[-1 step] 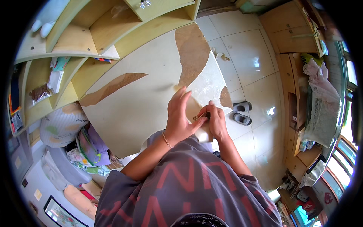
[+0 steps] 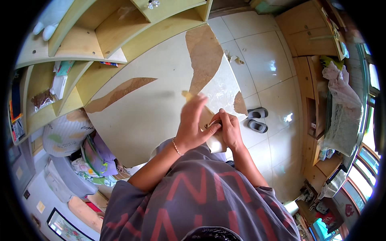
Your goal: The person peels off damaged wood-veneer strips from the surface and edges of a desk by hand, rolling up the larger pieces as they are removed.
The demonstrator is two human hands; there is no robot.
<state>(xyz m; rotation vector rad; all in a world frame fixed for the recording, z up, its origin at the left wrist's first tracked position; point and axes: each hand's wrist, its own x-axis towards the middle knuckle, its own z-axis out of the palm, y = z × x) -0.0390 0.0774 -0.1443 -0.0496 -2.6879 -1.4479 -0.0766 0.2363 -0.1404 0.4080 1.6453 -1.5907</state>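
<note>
My left hand is held over the white table near its right corner. Its fingers are stretched out and smeared by motion, while its thumb reaches to my right hand. My right hand is closed round a small dark object with a brass-coloured round end; its kind cannot be made out. Below both hands lies a cream-coloured piece, mostly covered by them. Past my left fingertips shows a small yellowish bit, partly hidden.
Brown patches show where the table's surface has peeled. Wooden shelves border its far left side. Grey slippers rest on the tiled floor beyond the right corner. Wooden cabinets stand at the right, and bags lie at the left.
My left fingers have shifted slightly and are more blurred, showing more of the yellowish bit beyond them. The right index finger has moved slightly; its grip on the dark object stays.
</note>
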